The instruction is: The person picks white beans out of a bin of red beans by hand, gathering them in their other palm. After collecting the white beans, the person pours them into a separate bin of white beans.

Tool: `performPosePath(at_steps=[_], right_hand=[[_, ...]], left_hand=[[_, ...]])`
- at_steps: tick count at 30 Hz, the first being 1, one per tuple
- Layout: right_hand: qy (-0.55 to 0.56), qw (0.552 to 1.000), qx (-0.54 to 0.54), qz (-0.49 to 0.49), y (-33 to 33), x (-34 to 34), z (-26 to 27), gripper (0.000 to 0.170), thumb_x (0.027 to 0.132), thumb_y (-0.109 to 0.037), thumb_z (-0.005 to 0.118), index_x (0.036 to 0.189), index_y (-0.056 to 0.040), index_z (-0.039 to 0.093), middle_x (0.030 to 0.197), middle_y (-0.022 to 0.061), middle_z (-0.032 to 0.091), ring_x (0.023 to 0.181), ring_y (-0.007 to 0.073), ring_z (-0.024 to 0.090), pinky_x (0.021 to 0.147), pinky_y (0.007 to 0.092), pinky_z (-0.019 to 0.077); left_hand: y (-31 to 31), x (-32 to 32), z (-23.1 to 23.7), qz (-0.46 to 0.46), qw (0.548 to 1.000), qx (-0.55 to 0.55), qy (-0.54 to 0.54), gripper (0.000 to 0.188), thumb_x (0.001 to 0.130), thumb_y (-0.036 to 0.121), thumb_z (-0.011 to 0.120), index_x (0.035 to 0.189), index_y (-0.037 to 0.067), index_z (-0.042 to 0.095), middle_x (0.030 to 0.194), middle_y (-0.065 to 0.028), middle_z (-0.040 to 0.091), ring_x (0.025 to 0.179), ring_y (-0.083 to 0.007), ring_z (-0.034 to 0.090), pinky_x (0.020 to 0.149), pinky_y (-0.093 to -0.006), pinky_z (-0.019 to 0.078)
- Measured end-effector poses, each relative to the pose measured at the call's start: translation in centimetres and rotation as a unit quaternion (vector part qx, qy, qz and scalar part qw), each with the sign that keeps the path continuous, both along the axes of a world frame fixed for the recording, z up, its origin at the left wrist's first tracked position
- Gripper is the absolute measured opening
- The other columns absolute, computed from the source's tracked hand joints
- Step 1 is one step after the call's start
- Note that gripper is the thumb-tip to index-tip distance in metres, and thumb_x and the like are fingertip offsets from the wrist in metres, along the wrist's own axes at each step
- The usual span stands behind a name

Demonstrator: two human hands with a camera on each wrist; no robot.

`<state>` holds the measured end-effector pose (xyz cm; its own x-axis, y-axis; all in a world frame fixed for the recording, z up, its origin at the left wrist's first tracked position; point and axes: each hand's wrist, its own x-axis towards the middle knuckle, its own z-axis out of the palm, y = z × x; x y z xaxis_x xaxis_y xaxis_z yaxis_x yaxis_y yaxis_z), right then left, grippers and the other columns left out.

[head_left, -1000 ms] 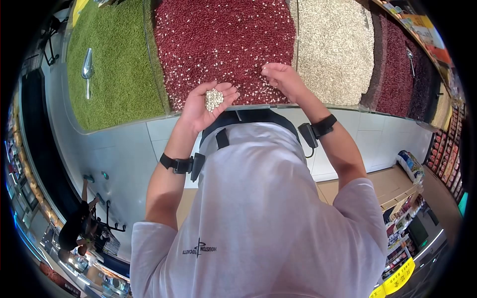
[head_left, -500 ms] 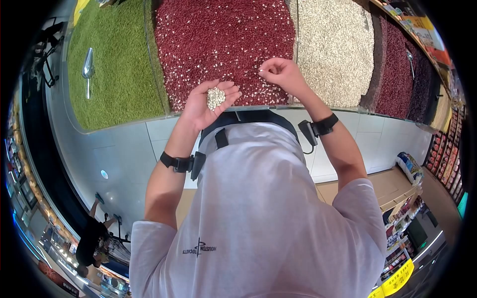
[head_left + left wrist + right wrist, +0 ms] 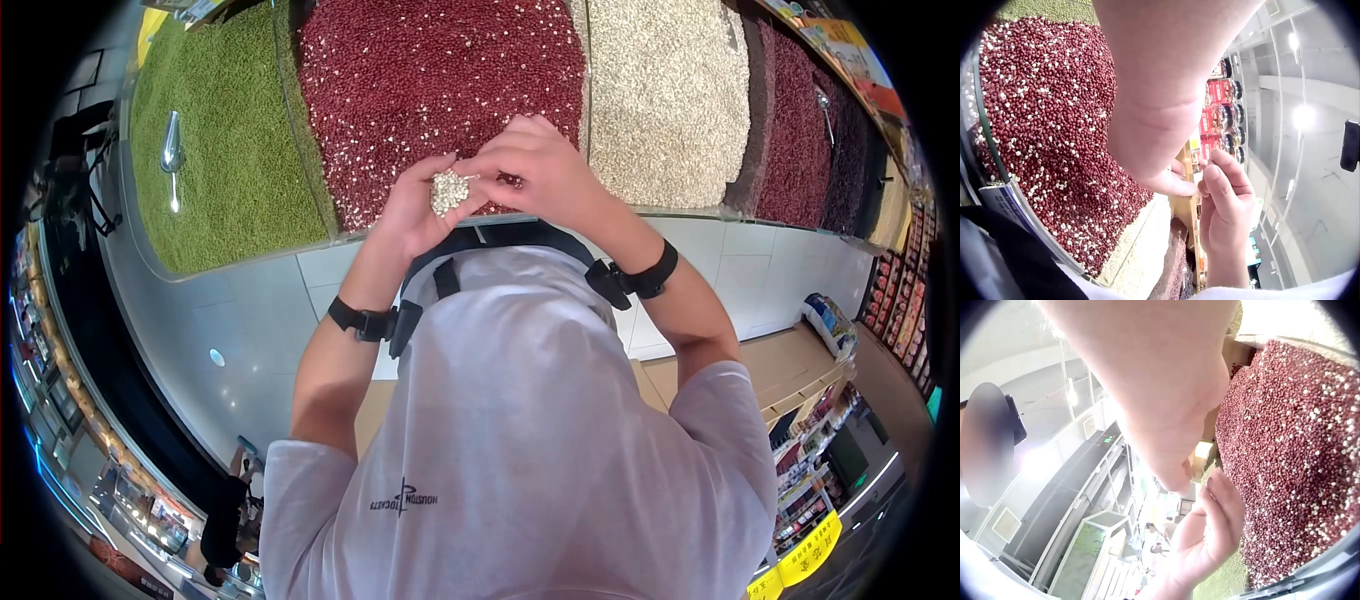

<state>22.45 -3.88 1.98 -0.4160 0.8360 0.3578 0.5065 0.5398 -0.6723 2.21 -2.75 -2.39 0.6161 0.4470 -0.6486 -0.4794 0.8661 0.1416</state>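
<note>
My left hand [image 3: 412, 208] is cupped palm up at the front of a bin of red beans [image 3: 430, 80], with a small heap of white kernels [image 3: 450, 190] in its palm. Against its fingertips is my right hand [image 3: 540, 175], thumb and fingers curled together in a pinch. The left wrist view shows the right thumb [image 3: 1221, 186] meeting a finger; a white kernel between the tips is too small to make out. In the right wrist view the left fingers [image 3: 1225, 500] bend upward around the palm. White kernels are scattered among the red beans, thickest near the front.
A bin of green beans [image 3: 210, 110] with a metal scoop [image 3: 172, 145] adjoins on the left. White kernels fill the bin [image 3: 670, 100] on the right, with darker red beans [image 3: 790, 130] beyond. A clear rim [image 3: 655, 211] edges the bins in front. Another person [image 3: 228, 525] is behind at left.
My right hand has moved left from over the red beans to the left hand's fingertips, after pinching up a white kernel. My left hand has shifted slightly right, still cupping the heap.
</note>
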Motion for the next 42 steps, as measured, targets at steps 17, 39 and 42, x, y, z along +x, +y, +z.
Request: performPosePath(at_steps=[17, 39, 42], right_hand=[[-0.162, 0.960, -0.178, -0.143, -1.8, 6.3, -7.8, 0.014, 0.083, -0.014, 0.064, 0.094, -0.0056, 0.069, 0.088, 0.0138, 0.067, 0.082, 0.0324, 0.064, 0.076, 0.0410, 0.0523], [-0.273, 0.942, -0.168, -0.099, -2.7, 3.0, -12.1, 0.018, 0.081, -0.018, 0.067, 0.092, -0.0049, 0.068, 0.090, 0.0110, 0.066, 0.092, 0.0296, 0.063, 0.081, 0.0408, 0.0518], [-0.196, 0.960, -0.169, -0.105, -2.5, 3.4, -12.3, 0.016, 0.081, -0.017, 0.067, 0.092, -0.0053, 0.070, 0.090, 0.0119, 0.067, 0.088, 0.0298, 0.064, 0.080, 0.0402, 0.0518]], left_hand=[[-0.2, -2.0, 0.2, 0.030, 0.999, -0.010, -0.014, 0.025, 0.096, 0.015, 0.050, 0.098, -0.007, 0.060, 0.101, -0.0227, 0.066, 0.101, -0.0350, 0.065, 0.089, -0.0386, 0.0583], [-0.4, -2.8, -0.2, 0.024, 0.995, 0.003, -0.099, 0.038, 0.101, 0.026, 0.043, 0.099, -0.008, 0.059, 0.103, -0.0258, 0.063, 0.106, -0.0404, 0.061, 0.093, -0.0434, 0.0553], [-0.5, -3.0, -0.4, 0.030, 0.995, -0.001, -0.099, 0.037, 0.101, 0.025, 0.042, 0.100, -0.008, 0.059, 0.104, -0.0253, 0.063, 0.106, -0.0403, 0.061, 0.093, -0.0427, 0.0553]])
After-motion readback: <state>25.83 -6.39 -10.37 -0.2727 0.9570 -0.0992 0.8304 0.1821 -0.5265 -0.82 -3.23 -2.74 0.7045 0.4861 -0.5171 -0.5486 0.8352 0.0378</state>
